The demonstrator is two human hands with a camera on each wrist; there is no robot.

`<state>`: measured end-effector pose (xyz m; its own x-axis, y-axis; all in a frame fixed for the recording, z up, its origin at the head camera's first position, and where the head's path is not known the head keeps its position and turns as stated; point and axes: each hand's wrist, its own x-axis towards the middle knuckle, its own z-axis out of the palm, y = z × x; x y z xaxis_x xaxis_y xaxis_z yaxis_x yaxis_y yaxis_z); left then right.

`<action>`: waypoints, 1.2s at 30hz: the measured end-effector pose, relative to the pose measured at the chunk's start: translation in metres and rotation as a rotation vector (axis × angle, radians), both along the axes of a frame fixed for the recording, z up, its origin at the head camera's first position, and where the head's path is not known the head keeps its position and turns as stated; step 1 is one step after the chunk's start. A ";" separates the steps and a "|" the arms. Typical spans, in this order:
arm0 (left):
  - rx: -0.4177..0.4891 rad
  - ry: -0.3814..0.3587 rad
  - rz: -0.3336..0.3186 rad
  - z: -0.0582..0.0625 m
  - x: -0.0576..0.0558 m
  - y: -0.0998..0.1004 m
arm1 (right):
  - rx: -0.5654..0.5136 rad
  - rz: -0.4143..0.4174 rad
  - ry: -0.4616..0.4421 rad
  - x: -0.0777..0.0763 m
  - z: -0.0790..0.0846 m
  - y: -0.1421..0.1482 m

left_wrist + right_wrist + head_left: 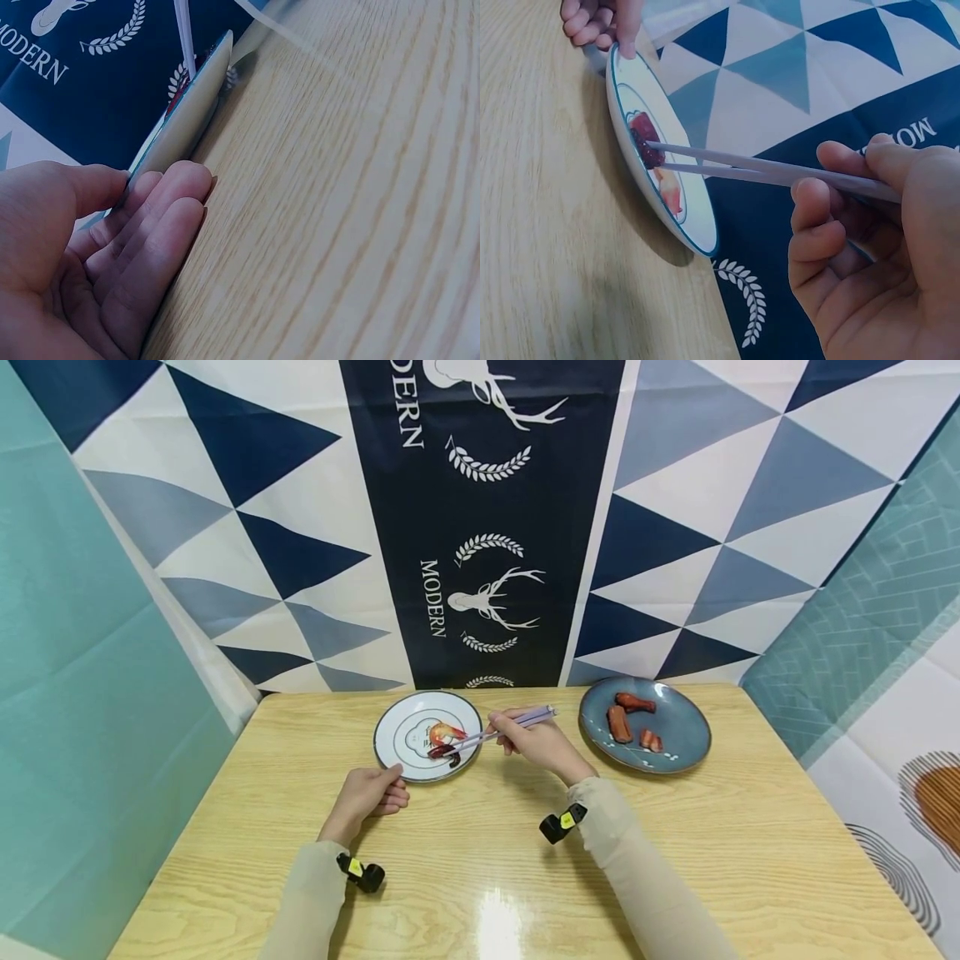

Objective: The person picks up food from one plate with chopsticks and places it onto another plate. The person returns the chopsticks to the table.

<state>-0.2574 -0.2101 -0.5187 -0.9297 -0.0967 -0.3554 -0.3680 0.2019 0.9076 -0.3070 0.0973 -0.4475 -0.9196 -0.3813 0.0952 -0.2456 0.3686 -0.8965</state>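
Between the thumb and fingers of my left hand [366,793] is the near-left rim of a white plate [392,739] with blue edging. The thumb lies on top of the rim, the fingers under it, in the left wrist view. My right hand [542,745] holds a pair of pale lilac chopsticks [757,168], slanting down over the plate. Their tips are at a dark red, glossy food piece [644,129]. Beside it on the plate lies an orange shrimp [448,732]; a small dark curled bit shows at the piece's right.
Right of my right hand stands a blue-grey plate [682,727] holding a drumstick [634,702], a brown sausage-like piece [618,724] and a small striped meat piece [650,741]. Patterned cloth [495,527] rises behind the wooden table [465,860].
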 end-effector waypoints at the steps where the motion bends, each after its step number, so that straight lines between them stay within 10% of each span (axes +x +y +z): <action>1: 0.001 0.001 0.000 0.000 0.000 0.000 | 0.002 -0.007 -0.001 0.000 0.000 0.000; 36: 0.027 0.006 -0.003 -0.001 0.000 -0.001 | 0.119 -0.029 0.138 0.000 0.002 0.003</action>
